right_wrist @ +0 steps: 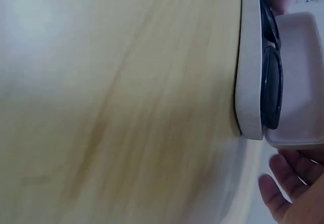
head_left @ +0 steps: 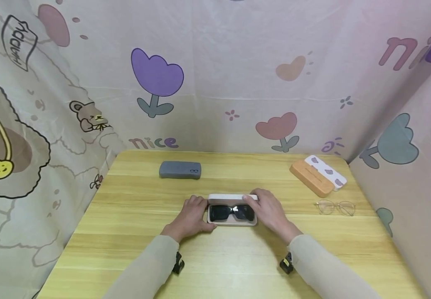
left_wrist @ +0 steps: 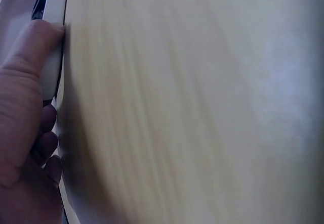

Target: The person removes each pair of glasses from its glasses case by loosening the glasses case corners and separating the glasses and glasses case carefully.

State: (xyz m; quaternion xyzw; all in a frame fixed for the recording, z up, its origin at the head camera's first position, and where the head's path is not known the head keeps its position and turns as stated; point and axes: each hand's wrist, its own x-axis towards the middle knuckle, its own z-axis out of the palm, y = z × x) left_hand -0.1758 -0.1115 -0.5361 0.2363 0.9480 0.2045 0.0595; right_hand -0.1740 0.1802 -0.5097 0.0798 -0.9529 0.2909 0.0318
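Note:
A white glasses case [head_left: 234,224] lies with its lid [right_wrist: 298,82] raised, near the middle of the table. Inside it sits a pair of black sunglasses [head_left: 232,212], folded, lenses toward the front. My left hand [head_left: 192,216] grips the case's left end, its thumb [left_wrist: 35,42] on the front wall and the other fingers farther back. At the right end, my right hand [head_left: 271,209] holds the raised lid, thumb over its upper edge; the fingers behind the lid are partly hidden. Several right fingers [right_wrist: 288,176] curl loosely beside the lid's end in the right wrist view.
A closed grey glasses case [head_left: 180,170] lies at the back left of the wooden table [head_left: 133,249]. At the back right, an orange case [head_left: 311,177] rests against a white patterned piece [head_left: 327,171]. Thin-framed glasses [head_left: 336,207] lie in front of them. Printed curtains [head_left: 215,74] surround the table.

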